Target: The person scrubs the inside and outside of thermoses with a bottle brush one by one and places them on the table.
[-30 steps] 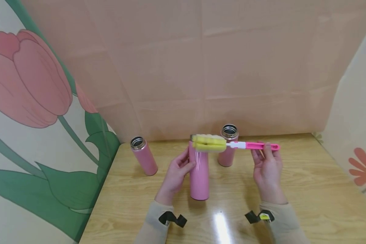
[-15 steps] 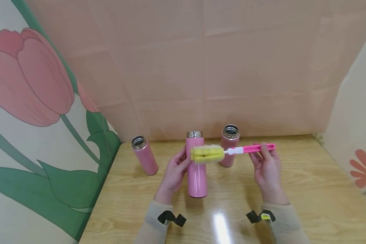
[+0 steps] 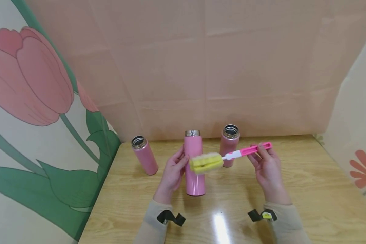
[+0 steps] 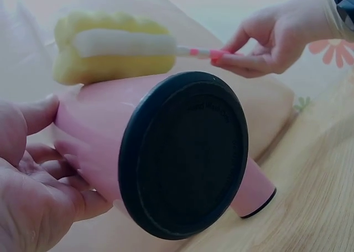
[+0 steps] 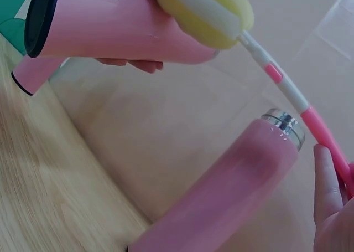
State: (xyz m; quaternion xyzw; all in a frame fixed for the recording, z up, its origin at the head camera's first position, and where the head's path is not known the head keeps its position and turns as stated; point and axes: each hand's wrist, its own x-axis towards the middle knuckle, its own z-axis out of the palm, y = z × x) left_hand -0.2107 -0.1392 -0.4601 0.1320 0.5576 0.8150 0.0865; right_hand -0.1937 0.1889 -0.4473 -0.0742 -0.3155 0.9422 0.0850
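My left hand (image 3: 172, 173) grips a pink thermos bottle (image 3: 195, 184) by its side and holds it up off the table, its steel neck at the top. Its dark round base faces the camera in the left wrist view. Between thumb and fingers, my right hand (image 3: 267, 167) pinches the pink handle of a bottle brush (image 3: 206, 163). The brush's yellow and white sponge head lies across the front of the held bottle, against its side in the left wrist view. The handle slopes up to the right.
One uncapped pink bottle (image 3: 145, 156) stands at the back left of the wooden table (image 3: 308, 189). Another open pink bottle (image 3: 228, 144) stands behind the brush, partly covered by it. A pinkish sheet (image 3: 247, 67) hangs at the back, with painted walls at both sides.
The brush head has moved down along the bottle from its neck to its middle, and the brush has tilted. The held bottle has shifted slightly left, and its steel neck now shows.
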